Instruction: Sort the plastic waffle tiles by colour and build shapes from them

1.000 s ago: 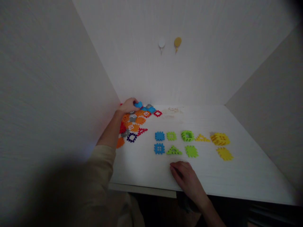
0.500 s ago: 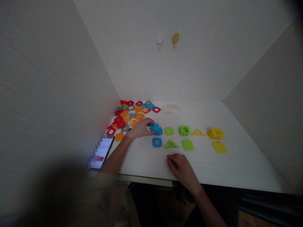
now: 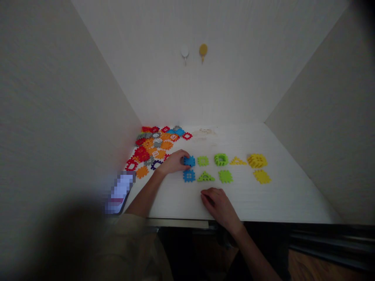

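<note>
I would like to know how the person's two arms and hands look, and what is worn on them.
Both the left hand and the right hand are ungloved, with no ring or watch that I can make out in this dim light. A plain beige sleeve leaves the left forearm bare; the right forearm is bare as far as it shows.

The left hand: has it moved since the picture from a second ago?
Yes. Judged against the white hook, the left hand has moved rightward and nearer the camera, now touching a blue tile.
</note>
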`<action>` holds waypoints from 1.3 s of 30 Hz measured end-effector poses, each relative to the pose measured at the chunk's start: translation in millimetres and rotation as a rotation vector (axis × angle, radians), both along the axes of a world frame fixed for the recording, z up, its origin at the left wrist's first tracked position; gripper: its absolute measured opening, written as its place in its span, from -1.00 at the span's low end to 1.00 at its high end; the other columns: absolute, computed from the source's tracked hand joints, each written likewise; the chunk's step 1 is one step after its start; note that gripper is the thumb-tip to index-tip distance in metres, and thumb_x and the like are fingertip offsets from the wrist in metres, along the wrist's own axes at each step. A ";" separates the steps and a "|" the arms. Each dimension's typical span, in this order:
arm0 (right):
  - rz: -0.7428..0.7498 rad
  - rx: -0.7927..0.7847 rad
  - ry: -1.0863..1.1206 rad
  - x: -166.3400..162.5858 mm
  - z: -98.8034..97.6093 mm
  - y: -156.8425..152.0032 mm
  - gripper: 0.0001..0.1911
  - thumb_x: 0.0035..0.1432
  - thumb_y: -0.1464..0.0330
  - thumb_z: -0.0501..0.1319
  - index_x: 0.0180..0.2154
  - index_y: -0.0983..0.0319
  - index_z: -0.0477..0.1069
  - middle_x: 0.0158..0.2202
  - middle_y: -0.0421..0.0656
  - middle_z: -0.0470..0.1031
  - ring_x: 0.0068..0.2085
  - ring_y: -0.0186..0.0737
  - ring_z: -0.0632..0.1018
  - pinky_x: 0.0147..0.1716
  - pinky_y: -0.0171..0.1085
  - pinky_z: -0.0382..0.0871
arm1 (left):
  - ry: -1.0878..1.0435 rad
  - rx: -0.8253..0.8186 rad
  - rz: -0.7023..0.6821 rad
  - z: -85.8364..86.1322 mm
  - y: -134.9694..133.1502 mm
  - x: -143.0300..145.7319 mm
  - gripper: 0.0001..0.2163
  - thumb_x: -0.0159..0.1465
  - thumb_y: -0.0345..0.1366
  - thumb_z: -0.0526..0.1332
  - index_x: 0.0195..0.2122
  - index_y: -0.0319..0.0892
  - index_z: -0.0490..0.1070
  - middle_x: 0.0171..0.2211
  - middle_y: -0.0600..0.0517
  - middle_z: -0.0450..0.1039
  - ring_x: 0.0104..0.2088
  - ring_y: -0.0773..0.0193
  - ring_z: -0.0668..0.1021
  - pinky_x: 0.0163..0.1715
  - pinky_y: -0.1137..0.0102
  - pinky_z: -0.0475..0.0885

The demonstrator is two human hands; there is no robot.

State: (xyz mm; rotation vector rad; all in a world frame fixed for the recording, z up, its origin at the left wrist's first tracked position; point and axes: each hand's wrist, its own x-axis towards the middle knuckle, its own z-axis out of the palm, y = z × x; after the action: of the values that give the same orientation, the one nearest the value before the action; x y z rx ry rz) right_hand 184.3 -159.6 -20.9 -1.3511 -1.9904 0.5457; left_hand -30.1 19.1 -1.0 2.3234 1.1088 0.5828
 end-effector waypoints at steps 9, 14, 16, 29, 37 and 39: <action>-0.002 -0.021 -0.016 0.5 -0.5 0.1 -0.81 0.24 0.35 0.08 -0.19 0.20 0.44 -0.27 -0.13 0.52 -0.22 -0.19 0.51 -0.14 -0.17 0.32 | 0.019 -0.036 0.021 -3.6 0.2 -3.8 -0.55 -0.06 -0.20 0.37 -0.12 -0.14 0.37 -0.10 -0.04 0.43 -0.15 0.17 0.49 -0.11 0.32 0.39; -0.007 -0.002 -0.011 0.4 0.3 -0.7 -0.81 0.24 0.35 0.08 -0.19 0.20 0.44 -0.26 -0.12 0.53 -0.22 -0.19 0.51 -0.14 -0.16 0.33 | 0.053 -0.066 0.035 -0.1 0.7 -2.9 -0.55 -0.06 -0.18 0.37 -0.12 -0.11 0.36 -0.14 -0.01 0.45 -0.17 0.16 0.50 -0.14 0.30 0.39; 0.000 -0.009 -0.001 0.2 0.2 -0.7 -0.81 0.24 0.35 0.08 -0.18 0.20 0.43 -0.26 -0.12 0.52 -0.21 -0.19 0.51 -0.14 -0.16 0.32 | 0.061 -0.059 0.037 0.7 1.1 -1.6 -0.56 -0.06 -0.18 0.38 -0.14 -0.11 0.36 -0.14 -0.01 0.44 -0.17 0.15 0.50 -0.14 0.30 0.40; 0.022 -0.049 0.026 -0.1 -2.0 -0.3 -0.83 0.24 0.36 0.08 -0.18 0.19 0.42 -0.25 -0.14 0.50 -0.19 -0.18 0.49 -0.11 -0.14 0.28 | -0.130 -0.031 0.187 32.8 50.9 -26.6 -0.63 0.14 -0.12 0.23 -0.07 -0.16 0.34 -0.07 -0.07 0.42 -0.10 0.21 0.48 -0.19 0.36 0.41; 0.023 -0.053 0.040 -0.1 -3.8 0.4 -0.83 0.24 0.39 0.08 -0.18 0.20 0.41 -0.27 -0.13 0.50 -0.22 -0.18 0.49 -0.13 -0.13 0.29 | 0.383 0.110 0.293 26.3 149.1 -6.7 -0.72 0.11 -0.19 0.24 -0.18 -0.21 0.45 -0.17 -0.11 0.49 -0.15 0.12 0.49 -0.10 0.32 0.34; 0.027 -0.056 0.035 0.3 -3.5 0.5 -0.83 0.23 0.40 0.09 -0.18 0.20 0.41 -0.27 -0.14 0.50 -0.22 -0.18 0.49 -0.13 -0.13 0.29 | 0.415 0.092 0.308 19.9 157.5 -2.6 -0.70 0.09 -0.18 0.25 -0.18 -0.22 0.46 -0.18 -0.12 0.50 -0.16 0.11 0.50 -0.12 0.32 0.34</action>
State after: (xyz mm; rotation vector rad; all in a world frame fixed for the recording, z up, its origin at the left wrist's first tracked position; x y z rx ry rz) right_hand 184.6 -159.1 -24.4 -1.3408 -1.9808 0.6382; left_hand -32.8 176.6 18.9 2.4351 1.6822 0.2617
